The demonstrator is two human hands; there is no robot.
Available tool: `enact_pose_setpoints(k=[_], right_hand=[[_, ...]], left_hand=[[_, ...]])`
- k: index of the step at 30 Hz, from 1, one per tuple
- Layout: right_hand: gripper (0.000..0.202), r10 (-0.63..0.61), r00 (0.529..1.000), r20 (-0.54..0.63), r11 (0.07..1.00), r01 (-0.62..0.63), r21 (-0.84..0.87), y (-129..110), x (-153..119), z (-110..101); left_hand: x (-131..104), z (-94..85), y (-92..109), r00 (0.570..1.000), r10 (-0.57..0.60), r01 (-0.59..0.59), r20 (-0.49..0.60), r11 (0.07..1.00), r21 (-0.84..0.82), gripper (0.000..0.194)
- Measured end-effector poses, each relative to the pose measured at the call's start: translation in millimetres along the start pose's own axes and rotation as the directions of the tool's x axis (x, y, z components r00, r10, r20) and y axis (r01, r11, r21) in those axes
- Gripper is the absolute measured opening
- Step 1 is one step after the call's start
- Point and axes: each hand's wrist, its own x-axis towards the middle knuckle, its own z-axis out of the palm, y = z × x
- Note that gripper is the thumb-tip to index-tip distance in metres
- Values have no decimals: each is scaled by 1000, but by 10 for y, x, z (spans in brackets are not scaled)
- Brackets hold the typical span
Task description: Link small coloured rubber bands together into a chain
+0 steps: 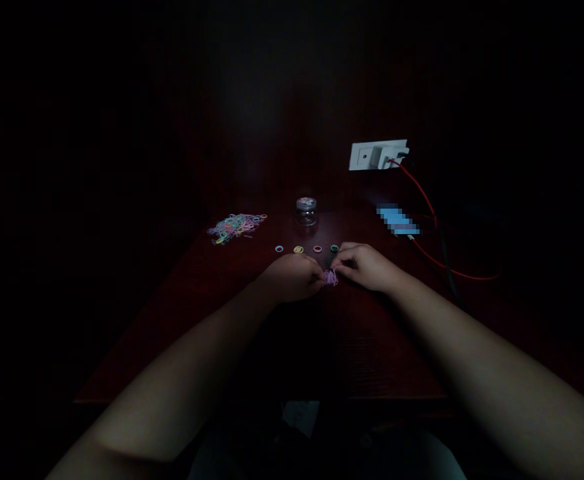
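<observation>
On the far left of the dark red tabletop [172, 313], a loose pile of thin multicoloured bands [237, 229] lies well apart from both your hands. Next come a small light-blue ring [279, 251] and then your left hand [295, 277], its fingers curled and drawn together. Just beyond it sits a yellow ring-shaped band cluster [299, 250]; farther back stands a clear round jar with a lid [306, 213]. A small pink ring [317, 251] follows.

Between your two hands lies the compact bunch of thin purple bands [331, 277]: right of your left fingertips, left of and slightly nearer you than your right fingertips. Both hands reach its edges, so neither is clearly nearer; you cannot make out a long axis. Just beyond it is a small green ring [334, 251], beside your right hand [365, 265], whose thumb and forefinger nearly meet. Whether either hand grips a band, you cannot tell.
</observation>
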Motion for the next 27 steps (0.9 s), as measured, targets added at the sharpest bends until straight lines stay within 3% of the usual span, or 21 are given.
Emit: enact_pose_setpoints(k=[13,16,18,20,23,25,27], right_hand=[[18,74,993,-92,997,-74,6,31,-12,6],[18,75,994,-76,997,-74,12,24,-15,14],[18,72,995,-70,997,-71,18,18,-17,16],[18,72,995,-71,997,-71,20,15,-18,13],[17,77,994,-81,997,-75,31,18,-20,6],[17,76,994,-83,997,-73,38,16,-21,3],[17,72,994,-85,997,-68,45,6,-20,4]], left_hand=[[-8,-13,14,999,-38,38,-3,999,22,18],[2,-4,0,997,-53,54,-60,998,10,18],[-3,-12,-79,980,-133,137,-146,990,18,18],[-34,-35,-245,927,-271,288,-258,957,30,19],[-143,-74,-626,769,-497,552,-403,833,27,25],[-235,-79,-894,643,-643,711,-416,703,13,31],[-311,-60,-1107,523,-775,826,-356,563,-11,39]])
